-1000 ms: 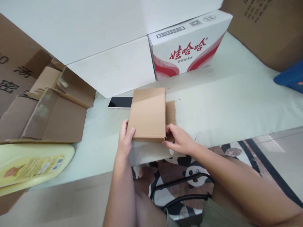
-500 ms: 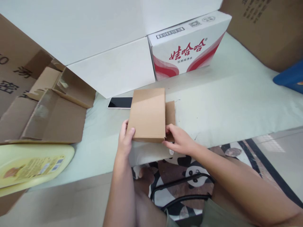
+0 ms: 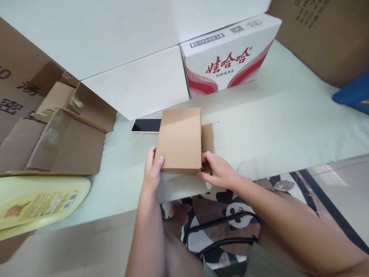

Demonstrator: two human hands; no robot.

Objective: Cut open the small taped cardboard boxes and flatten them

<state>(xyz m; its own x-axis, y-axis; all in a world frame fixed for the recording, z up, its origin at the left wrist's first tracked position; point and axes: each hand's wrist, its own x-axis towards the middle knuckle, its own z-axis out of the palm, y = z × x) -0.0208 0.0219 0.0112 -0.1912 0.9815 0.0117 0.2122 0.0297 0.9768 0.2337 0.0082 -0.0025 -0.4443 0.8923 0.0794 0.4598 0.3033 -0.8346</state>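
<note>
A small brown cardboard box [image 3: 181,138] is in front of me, its plain broad face up. My left hand [image 3: 152,167] grips its near left corner, thumb on the top face and fingers along the left side. At the near right corner is my right hand [image 3: 216,169], its fingers closed at the box's edge and partly hidden behind it. A cardboard flap [image 3: 207,138] sticks out from the box's right side, beyond those fingers. Partly covered by the box, a dark-screened phone [image 3: 146,125] lies on the pale cloth.
A white and red carton [image 3: 227,65] stands at the back beside larger white boxes [image 3: 138,84]. To the left are an open cardboard box [image 3: 69,142] and a yellow bottle [image 3: 43,204]. A blue object [image 3: 353,94] sits at the right edge of the cloth-covered table [image 3: 288,127].
</note>
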